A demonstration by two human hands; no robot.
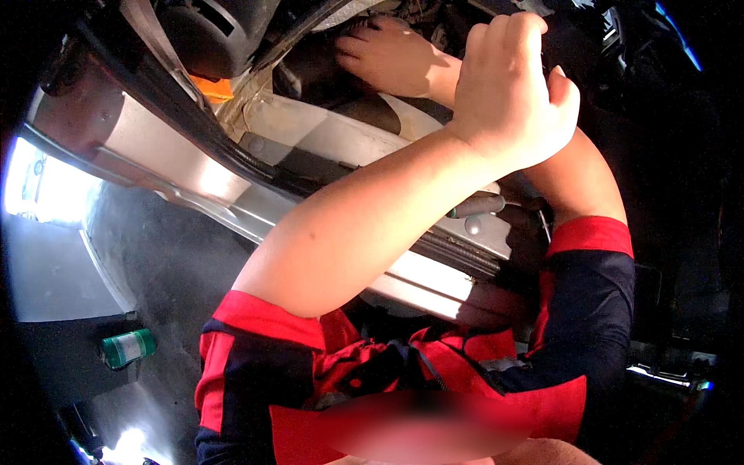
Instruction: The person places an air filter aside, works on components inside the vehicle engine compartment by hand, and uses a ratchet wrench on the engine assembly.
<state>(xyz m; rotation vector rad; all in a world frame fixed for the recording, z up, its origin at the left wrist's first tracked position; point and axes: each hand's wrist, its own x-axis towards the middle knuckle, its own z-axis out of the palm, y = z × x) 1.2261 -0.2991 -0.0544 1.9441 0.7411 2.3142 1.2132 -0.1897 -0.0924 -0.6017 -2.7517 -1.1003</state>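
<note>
Fingers (494, 48) of left hand (511, 97) and right hand (394, 60) bent, grip I couldn't tell; crossed forearms (368, 213), I judged, needed slowness

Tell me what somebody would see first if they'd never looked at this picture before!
First, the crossed arms: the left hand, fingers curled, is bright near the top, right of the middle, and the right hand is farther left, near the top edge. Next come the red cuffs lower down, on dark sleeves. A green cylinder catches the eye at the lower left.
</note>
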